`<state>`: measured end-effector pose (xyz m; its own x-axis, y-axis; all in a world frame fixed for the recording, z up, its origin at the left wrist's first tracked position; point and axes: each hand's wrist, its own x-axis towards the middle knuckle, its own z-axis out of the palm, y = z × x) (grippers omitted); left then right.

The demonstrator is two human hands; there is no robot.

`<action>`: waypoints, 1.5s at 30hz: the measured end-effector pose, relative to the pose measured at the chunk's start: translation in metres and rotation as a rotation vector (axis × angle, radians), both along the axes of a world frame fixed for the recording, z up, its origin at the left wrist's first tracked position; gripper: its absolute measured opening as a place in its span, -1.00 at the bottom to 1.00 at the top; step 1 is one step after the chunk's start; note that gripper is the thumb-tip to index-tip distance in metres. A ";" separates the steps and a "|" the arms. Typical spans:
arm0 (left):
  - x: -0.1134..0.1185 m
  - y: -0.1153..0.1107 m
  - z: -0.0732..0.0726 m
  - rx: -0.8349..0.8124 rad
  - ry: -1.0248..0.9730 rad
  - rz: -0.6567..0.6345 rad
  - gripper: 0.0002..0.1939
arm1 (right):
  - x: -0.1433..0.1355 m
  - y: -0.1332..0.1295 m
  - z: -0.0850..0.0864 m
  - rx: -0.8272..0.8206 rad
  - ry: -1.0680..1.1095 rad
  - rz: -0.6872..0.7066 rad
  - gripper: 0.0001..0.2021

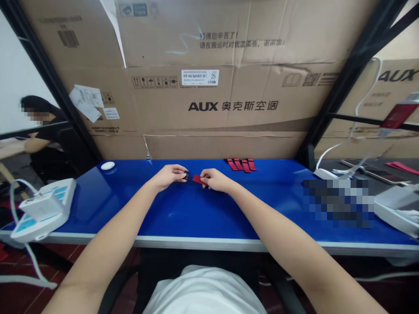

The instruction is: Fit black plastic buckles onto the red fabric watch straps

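My left hand [170, 176] is closed, with a small black piece [186, 175] pinched at its fingertips; its exact kind is too small to make out. Facing it, my right hand [216, 179] pinches a short red strip [197, 179] between thumb and fingers. A narrow gap separates the strip from the black piece. Both hands are just above the blue tabletop [183, 218]. Beyond my right hand, several red strips with black ends [241, 164] lie side by side at the table's back edge.
A cardboard sheet [163, 113] walls off the back. At left are a power strip [62, 218] with a white plug and a round white object [108, 166]. A blurred-out item [340, 203] and another power strip [396, 216] lie at right. A person [49, 126] sits far left.
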<state>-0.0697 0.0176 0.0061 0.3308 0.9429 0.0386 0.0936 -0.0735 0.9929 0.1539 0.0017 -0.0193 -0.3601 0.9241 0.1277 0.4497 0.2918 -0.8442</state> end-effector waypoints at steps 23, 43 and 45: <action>0.012 -0.003 -0.005 -0.077 -0.229 -0.138 -0.65 | 0.008 0.003 0.009 0.248 0.215 0.102 -0.88; 0.036 -0.018 -0.009 0.016 -0.043 -0.043 -0.72 | -0.003 -0.005 0.014 0.059 0.526 0.018 -0.92; 0.037 -0.017 -0.009 0.050 0.011 0.010 -0.74 | 0.001 -0.004 0.017 0.102 0.399 -0.009 -0.95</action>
<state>-0.0325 0.0006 -0.0032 0.3216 0.9433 0.0825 0.1059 -0.1224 0.9868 0.1551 -0.0022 -0.0024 -0.2555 0.9024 0.3471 0.0958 0.3809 -0.9197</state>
